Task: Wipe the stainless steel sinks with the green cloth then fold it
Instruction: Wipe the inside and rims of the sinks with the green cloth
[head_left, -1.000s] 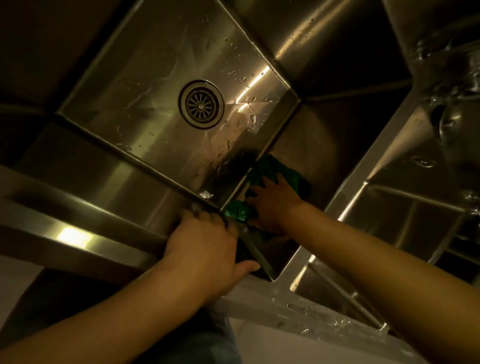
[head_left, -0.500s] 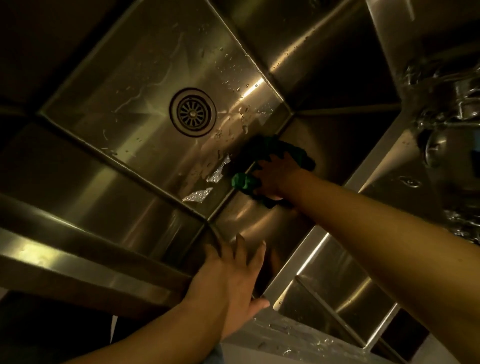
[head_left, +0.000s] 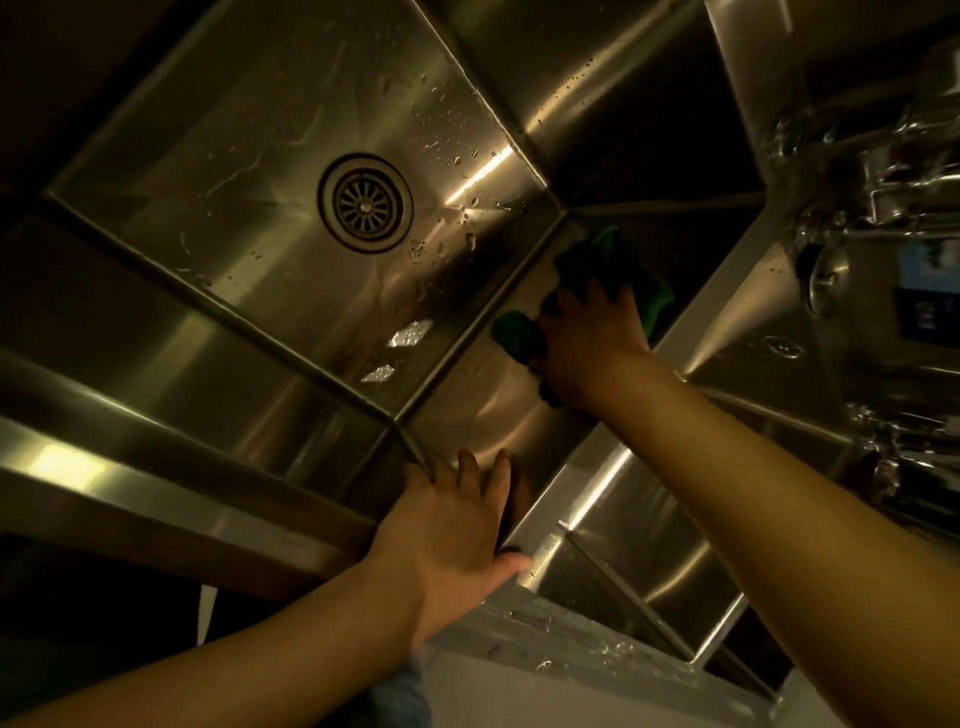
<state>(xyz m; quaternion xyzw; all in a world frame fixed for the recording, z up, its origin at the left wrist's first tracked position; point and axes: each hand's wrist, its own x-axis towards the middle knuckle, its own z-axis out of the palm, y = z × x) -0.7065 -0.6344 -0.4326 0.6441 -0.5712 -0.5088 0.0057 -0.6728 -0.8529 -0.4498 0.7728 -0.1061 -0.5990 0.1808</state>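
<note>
Cloth (head_left: 519, 336) sits bunched against the right-side wall of the sink (head_left: 249, 171), near the far corner, just above the floor seam. Right hand (head_left: 592, 345) lies over it. Its fingers (head_left: 605, 299) are fairly straight and slightly apart, pressing the wad flat to the steel. The thumb side is in shadow, so cannot tell whether it hooks a fold. Judgement: flat pressure spreads contact over a vertical face, where a pinched cloth would drag only an edge. Left hand (head_left: 452, 525) rests on the near corner of the same wall, fingers (head_left: 498, 470) straight and close together, thumb out over the rim, holding nothing. Probably a brace, taking weight for the lean into the basin. Droplets (head_left: 447, 150) lie on the floor between drain (head_left: 365, 203) and far wall, so floor likely not dried yet. Second sink (head_left: 639, 551) lies right of the divider (head_left: 608, 467). Step in hand: wiping the first basin's wall; folding not begun. Risk: wad slipping from under flat fingers on wet steel.
</note>
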